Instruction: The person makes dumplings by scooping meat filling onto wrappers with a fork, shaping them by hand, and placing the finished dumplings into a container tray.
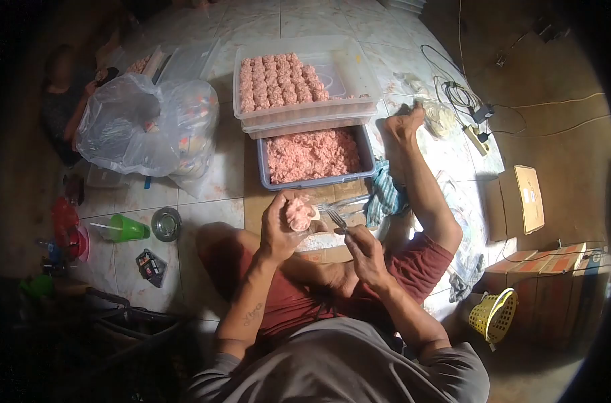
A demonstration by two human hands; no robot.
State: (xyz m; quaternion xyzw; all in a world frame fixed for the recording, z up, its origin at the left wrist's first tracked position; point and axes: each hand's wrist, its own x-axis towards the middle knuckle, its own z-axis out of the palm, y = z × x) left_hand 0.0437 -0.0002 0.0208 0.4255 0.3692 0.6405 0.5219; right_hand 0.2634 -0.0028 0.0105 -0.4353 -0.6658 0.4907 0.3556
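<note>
My left hand (278,225) is closed around a lump of pink minced mixture (299,215), its fingers curled at the lump's sides. My right hand (364,252) grips a fork (337,219), tines pointing up and left toward the lump, a small gap between them. Just beyond both hands, a blue-grey tub (319,183) holds loose pink mixture (312,156). Behind it, stacked clear plastic trays (359,67) carry rows of shaped pink lumps (278,82). More metal utensils (352,200) lie by the tub's front edge, partly hidden, beside a blue-green cloth (385,195).
Large plastic bags (127,127) stand at the left, near another person (64,101). A green cup (129,228) lies by a glass dish (166,224). Cables and a power strip (479,140) run along the right. A yellow basket (493,314) stands by cardboard boxes (547,282).
</note>
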